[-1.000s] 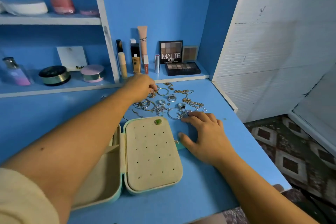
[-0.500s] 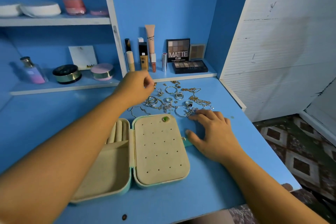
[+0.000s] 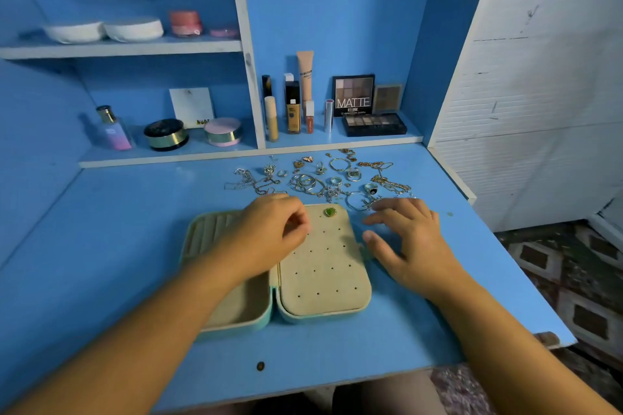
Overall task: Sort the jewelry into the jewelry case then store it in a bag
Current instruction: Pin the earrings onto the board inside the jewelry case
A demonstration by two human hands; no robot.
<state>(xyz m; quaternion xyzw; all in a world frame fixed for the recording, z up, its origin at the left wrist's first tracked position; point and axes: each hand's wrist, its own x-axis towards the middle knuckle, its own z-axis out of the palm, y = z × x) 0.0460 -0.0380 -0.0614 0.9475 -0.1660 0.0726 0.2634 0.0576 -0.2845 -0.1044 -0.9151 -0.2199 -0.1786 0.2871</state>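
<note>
The left hand (image 3: 269,232) curls pinched over the open case (image 3: 323,280) (holding what, I cannot tell); a small piece could slip. The right hand (image 3: 411,242), spread flat at 3 o'clock, may snag the jewelry (image 3: 323,178) at 12.

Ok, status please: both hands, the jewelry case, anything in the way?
Left hand over open jewelry case, fingers curled, load unseen. Right hand open, right of case. Green stud pinned in case, loose jewelry behind. Path clear.

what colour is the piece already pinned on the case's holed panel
The pinned piece is green; head view.
</note>
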